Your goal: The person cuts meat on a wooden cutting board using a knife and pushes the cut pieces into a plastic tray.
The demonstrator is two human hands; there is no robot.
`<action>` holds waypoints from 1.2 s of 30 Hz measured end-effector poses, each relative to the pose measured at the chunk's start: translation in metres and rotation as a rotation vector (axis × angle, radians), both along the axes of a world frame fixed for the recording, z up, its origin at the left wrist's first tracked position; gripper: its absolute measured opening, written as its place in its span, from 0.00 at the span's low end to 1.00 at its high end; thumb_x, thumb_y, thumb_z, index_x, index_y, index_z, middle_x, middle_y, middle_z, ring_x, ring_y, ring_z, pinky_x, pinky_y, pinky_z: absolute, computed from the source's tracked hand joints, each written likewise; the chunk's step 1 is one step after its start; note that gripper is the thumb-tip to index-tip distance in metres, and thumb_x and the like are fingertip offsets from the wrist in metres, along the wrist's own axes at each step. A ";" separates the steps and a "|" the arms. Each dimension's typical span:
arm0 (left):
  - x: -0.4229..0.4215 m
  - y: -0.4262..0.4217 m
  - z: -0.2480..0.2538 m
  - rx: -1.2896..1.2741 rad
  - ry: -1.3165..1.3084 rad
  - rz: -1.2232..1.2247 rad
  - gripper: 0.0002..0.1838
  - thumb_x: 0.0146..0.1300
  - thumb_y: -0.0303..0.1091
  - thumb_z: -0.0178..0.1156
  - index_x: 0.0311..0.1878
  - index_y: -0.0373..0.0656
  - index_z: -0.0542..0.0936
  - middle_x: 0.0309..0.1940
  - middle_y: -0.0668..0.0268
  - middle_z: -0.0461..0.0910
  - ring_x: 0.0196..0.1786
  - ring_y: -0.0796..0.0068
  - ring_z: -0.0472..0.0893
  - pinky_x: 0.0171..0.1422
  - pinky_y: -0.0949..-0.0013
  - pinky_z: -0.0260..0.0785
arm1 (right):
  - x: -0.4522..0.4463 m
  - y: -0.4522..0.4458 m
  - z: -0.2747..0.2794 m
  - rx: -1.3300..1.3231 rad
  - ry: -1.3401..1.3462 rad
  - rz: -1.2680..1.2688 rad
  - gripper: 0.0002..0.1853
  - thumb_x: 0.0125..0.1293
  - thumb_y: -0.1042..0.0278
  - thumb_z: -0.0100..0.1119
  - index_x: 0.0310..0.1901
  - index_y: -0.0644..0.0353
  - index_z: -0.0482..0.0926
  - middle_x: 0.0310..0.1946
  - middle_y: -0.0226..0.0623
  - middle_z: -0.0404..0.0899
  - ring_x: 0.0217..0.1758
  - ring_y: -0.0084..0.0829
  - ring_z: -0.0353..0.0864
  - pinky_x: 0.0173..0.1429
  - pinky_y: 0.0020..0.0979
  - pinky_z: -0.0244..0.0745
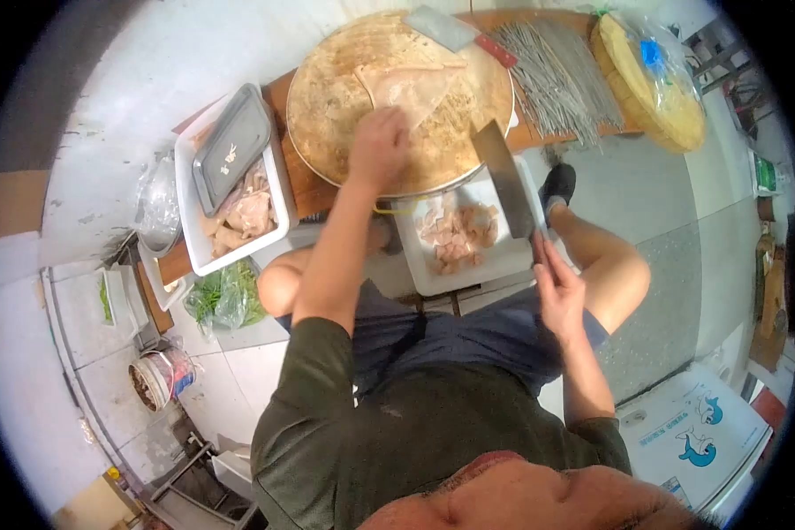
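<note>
A flat, pale piece of raw meat point(415, 88) lies on the round wooden chopping block point(327, 115). My left hand point(380, 146) is closed at the lower left edge of that meat, its fingertips partly hidden. In my right hand point(561, 296) I grip the handle of a cleaver point(505, 177); the broad blade points up and left, beside the block's right edge and above a white tub point(428, 281). Cut meat pieces point(459, 234) lie inside that tub. A second cleaver point(442, 29) with a red handle rests at the block's far edge.
On the left, a white bin point(190, 208) holds raw meat point(247, 212) and a metal tray point(230, 150). Thin grey sticks point(552, 79) and a yellow round slab point(645, 79) lie right of the block. Bagged greens point(225, 296) and a bucket point(161, 378) are lower left.
</note>
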State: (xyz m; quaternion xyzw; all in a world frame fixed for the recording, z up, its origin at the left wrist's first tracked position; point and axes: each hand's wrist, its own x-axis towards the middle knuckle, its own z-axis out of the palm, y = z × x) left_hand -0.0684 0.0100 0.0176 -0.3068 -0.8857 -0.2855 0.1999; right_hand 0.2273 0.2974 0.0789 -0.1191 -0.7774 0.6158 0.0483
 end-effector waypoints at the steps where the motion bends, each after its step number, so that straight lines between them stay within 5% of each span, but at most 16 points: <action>1: -0.021 -0.012 0.000 -0.115 -0.046 0.014 0.20 0.65 0.39 0.63 0.57 0.41 0.81 0.63 0.56 0.80 0.67 0.53 0.76 0.72 0.51 0.67 | -0.016 -0.013 0.004 -0.077 0.038 -0.027 0.21 0.75 0.77 0.58 0.67 0.73 0.74 0.65 0.46 0.81 0.66 0.27 0.79 0.71 0.29 0.70; 3: -0.049 -0.035 -0.005 -0.348 -0.150 0.046 0.26 0.68 0.47 0.62 0.64 0.42 0.78 0.70 0.57 0.75 0.75 0.56 0.70 0.79 0.52 0.60 | -0.045 -0.032 0.002 -0.033 -0.063 -0.026 0.23 0.74 0.75 0.60 0.68 0.72 0.74 0.63 0.47 0.82 0.65 0.28 0.80 0.70 0.29 0.71; 4: -0.057 -0.041 0.007 -0.503 -0.379 0.081 0.37 0.68 0.58 0.59 0.73 0.44 0.71 0.78 0.60 0.65 0.82 0.59 0.59 0.86 0.54 0.47 | -0.061 -0.043 0.005 -0.020 -0.101 -0.019 0.23 0.74 0.73 0.61 0.68 0.71 0.74 0.62 0.48 0.83 0.65 0.29 0.80 0.69 0.30 0.72; 10: -0.089 -0.074 -0.027 -0.448 -0.309 0.137 0.46 0.63 0.66 0.60 0.77 0.45 0.67 0.82 0.61 0.59 0.83 0.58 0.57 0.86 0.53 0.42 | -0.158 -0.108 0.014 0.068 0.038 0.097 0.23 0.75 0.66 0.59 0.67 0.66 0.76 0.59 0.51 0.84 0.63 0.38 0.84 0.66 0.32 0.75; 13: -0.089 -0.072 -0.034 -0.348 -0.276 0.161 0.48 0.62 0.67 0.60 0.77 0.45 0.67 0.81 0.60 0.59 0.83 0.57 0.57 0.86 0.51 0.42 | -0.189 -0.126 0.018 0.189 -0.002 0.123 0.23 0.74 0.63 0.59 0.67 0.61 0.78 0.57 0.55 0.84 0.63 0.46 0.84 0.66 0.35 0.76; 36: -0.088 -0.072 -0.032 -0.272 -0.246 0.169 0.46 0.64 0.64 0.59 0.77 0.42 0.66 0.81 0.57 0.60 0.83 0.55 0.56 0.86 0.47 0.45 | -0.234 -0.154 0.019 0.376 0.023 0.160 0.21 0.73 0.65 0.58 0.65 0.60 0.79 0.52 0.54 0.85 0.57 0.52 0.85 0.62 0.41 0.79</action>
